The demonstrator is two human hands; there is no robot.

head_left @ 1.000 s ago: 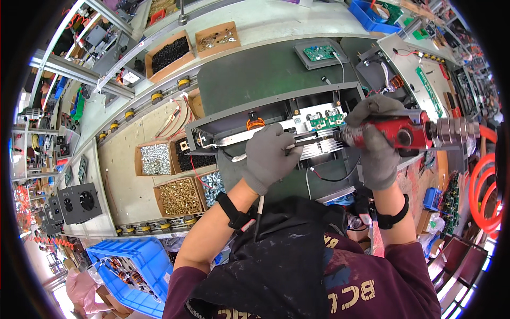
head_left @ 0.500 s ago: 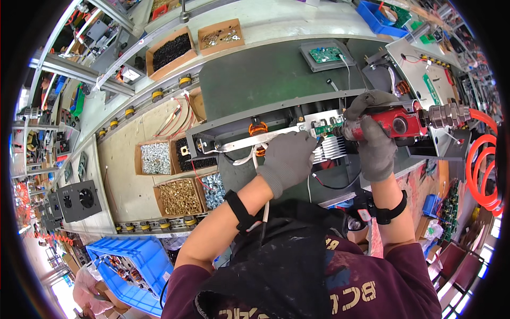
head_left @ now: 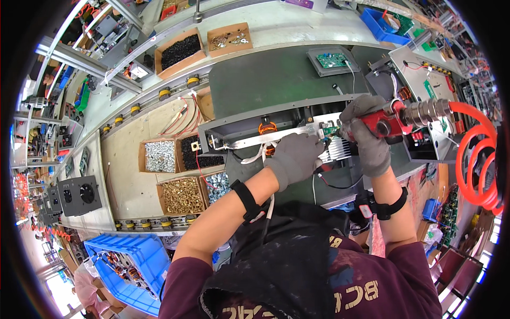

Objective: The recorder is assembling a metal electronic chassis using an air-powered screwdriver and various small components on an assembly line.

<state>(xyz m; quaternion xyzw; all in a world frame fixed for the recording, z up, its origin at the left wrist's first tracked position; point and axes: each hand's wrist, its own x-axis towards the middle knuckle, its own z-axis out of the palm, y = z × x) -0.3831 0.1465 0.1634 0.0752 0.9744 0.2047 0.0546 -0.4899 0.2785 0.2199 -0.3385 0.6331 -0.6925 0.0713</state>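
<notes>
My right hand (head_left: 372, 146), in a grey glove, is wrapped round a red air-powered tool (head_left: 383, 123) with a metal hose fitting. The tool's front end is hidden by my fingers, close to a green circuit board (head_left: 330, 129) with a finned heat sink (head_left: 337, 149). My left hand (head_left: 297, 158), also gloved, lies beside that board with its fingers together, near the end of a flat metal bar (head_left: 271, 138). What its fingertips grip is hidden. Board, bar and a copper-wound coil (head_left: 267, 127) sit in a long grey metal housing (head_left: 234, 121).
Left of the housing stand cardboard boxes of silver screws (head_left: 159, 155), brass-coloured fasteners (head_left: 183, 195) and black parts (head_left: 199, 154). An orange coiled hose (head_left: 467, 154) hangs at right. Another circuit board (head_left: 331, 60) lies on the dark mat behind. A blue crate (head_left: 127, 266) stands lower left.
The red tool has tilted, its hose end swinging left, and the hose has shifted with it. My left hand stays beside the board. The whole view has moved slightly.
</notes>
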